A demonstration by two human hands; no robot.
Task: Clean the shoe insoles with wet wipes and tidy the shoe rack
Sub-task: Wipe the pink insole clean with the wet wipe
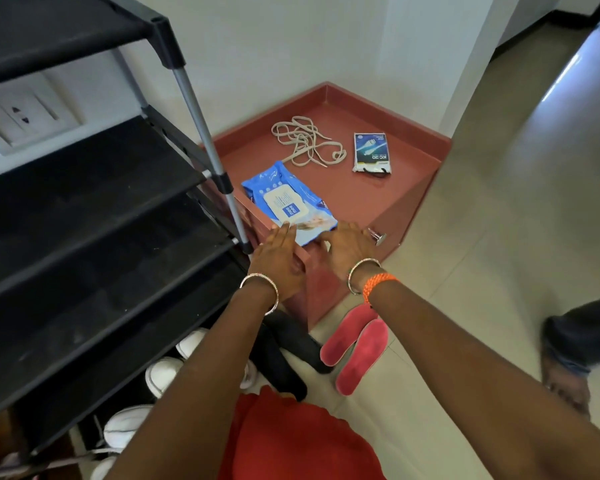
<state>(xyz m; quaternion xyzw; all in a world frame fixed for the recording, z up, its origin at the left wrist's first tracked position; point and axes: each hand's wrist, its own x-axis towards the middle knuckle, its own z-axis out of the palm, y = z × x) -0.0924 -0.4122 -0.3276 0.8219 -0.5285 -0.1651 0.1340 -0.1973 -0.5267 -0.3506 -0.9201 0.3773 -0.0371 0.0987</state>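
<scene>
Beside the black shoe rack (94, 216), my left hand (279, 263) rests flat-fingered on the near end of the blue wet wipes pack (288, 202) atop the red cabinet (378, 199); my right hand (349, 249), fingers loosely bent, touches its edge, gripping nothing. Fetching wipes, I judge; next, lift the flap; pink insoles (355, 348) wait on the floor below

The blue wet wipes pack (288, 201) is showing "mee mee" on its white lid label, upside down. The small packet (371, 153) is reading "KC-30", also inverted.
</scene>
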